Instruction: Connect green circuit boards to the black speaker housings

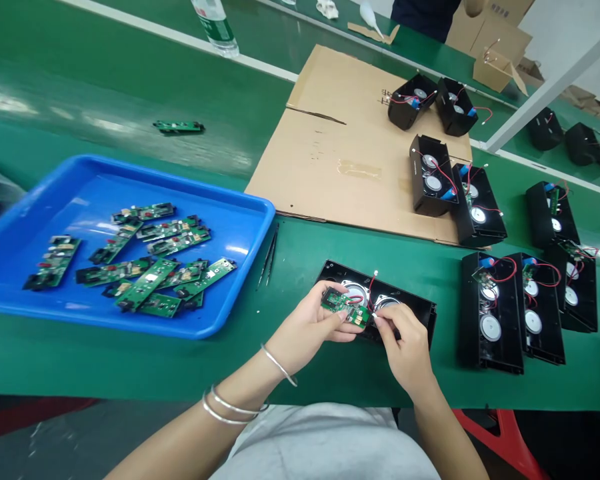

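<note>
My left hand (325,320) is closed around a green circuit board (347,308), held above a black speaker case (415,310). Between thumb and fingers, my right hand (405,340) pinches a small white wire connector (375,316) at the board's right end. Red and dark wires (371,285) rise from the case beside the board. Two round silver speakers (356,293) sit inside the case, partly covered by my hands and the board. Whether the connector is seated in the board is too small to tell.
A blue tray (250,267) with several circuit boards is at left, with black tweezers (269,257) beside it. Flattened cardboard (330,140) lies behind. Several wired speaker cases (491,327) stand at right. One loose board (179,127) and a bottle (217,30) are farther back.
</note>
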The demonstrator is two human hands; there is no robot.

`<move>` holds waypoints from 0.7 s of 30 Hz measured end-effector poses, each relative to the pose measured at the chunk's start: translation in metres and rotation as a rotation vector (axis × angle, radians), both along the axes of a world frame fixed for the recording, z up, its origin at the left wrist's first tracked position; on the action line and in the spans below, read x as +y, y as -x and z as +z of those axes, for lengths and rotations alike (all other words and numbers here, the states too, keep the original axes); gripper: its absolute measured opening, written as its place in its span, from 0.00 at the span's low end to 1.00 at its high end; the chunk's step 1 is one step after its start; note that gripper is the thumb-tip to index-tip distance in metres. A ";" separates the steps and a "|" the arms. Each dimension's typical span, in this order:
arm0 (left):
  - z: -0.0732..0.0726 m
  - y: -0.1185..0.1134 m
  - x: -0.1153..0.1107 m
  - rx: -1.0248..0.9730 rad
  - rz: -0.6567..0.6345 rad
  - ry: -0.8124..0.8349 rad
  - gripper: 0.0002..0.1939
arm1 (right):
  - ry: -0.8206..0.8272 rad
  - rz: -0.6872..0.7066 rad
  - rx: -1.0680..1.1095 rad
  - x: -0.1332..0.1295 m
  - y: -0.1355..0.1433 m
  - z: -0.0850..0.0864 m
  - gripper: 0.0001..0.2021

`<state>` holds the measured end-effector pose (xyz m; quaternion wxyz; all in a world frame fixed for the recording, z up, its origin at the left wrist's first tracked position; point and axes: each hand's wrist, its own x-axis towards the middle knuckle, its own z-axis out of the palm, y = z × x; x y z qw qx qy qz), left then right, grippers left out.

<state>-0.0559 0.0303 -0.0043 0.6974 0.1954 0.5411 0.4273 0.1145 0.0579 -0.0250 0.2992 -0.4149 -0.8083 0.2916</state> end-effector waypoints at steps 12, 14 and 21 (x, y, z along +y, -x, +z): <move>0.004 0.026 -0.041 0.042 0.054 -0.046 0.27 | -0.436 0.566 -0.574 0.055 0.103 0.053 0.08; 0.000 0.030 -0.048 0.053 0.064 -0.051 0.26 | -0.435 0.777 -0.763 0.062 0.143 0.046 0.08; -0.014 0.043 -0.070 0.047 0.231 -0.060 0.25 | -0.461 0.850 -0.857 0.070 0.207 0.005 0.08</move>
